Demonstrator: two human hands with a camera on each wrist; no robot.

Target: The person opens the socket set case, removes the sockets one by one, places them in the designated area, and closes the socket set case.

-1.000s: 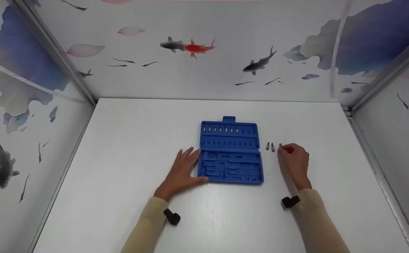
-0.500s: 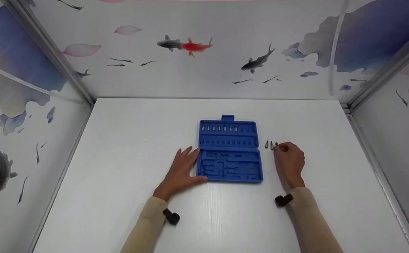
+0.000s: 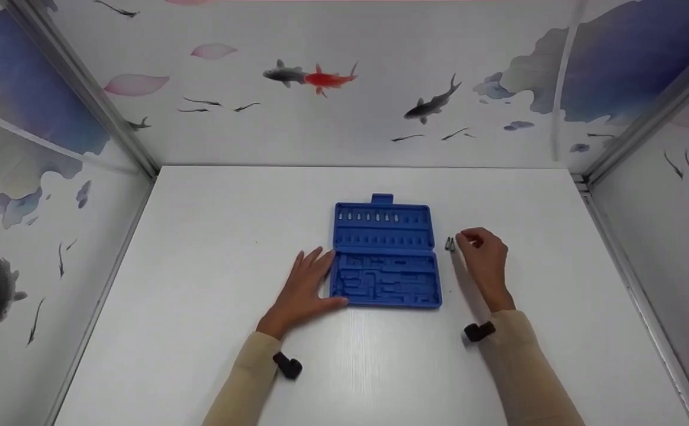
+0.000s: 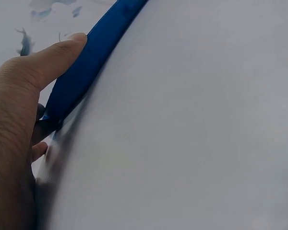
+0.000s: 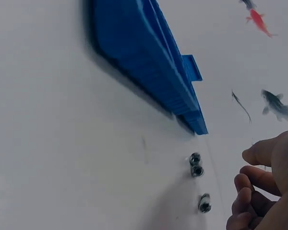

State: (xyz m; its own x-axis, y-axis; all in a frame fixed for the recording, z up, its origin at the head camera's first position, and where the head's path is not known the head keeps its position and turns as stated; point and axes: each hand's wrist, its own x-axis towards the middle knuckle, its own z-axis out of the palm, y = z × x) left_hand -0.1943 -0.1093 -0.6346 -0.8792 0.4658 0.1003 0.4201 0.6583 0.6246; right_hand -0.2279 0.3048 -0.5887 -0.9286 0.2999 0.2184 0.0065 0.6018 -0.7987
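A blue plastic socket case (image 3: 386, 278) lies unfolded on the white table. My left hand (image 3: 303, 290) rests against its left side, fingers spread, thumb on the near corner; the left wrist view shows the thumb (image 4: 62, 55) along the case's outer wall. Right of the case, two small metal sockets (image 3: 450, 244) stand close together. Beside them my right hand (image 3: 486, 260) hovers with loosely bent fingers. In the right wrist view nothing shows between thumb and forefinger, and a third socket (image 5: 204, 203) stands apart from the pair; the hand hides it in the head view.
Several silver sockets (image 3: 368, 216) fill part of the case's far row; its lower tray has moulded recesses. The white table (image 3: 232, 225) is bounded by walls (image 3: 344, 130) printed with fish and lotus leaves.
The right hand moves left and lets go of the rightmost socket. The other two sockets now stand closer together. The left hand stays on the case.
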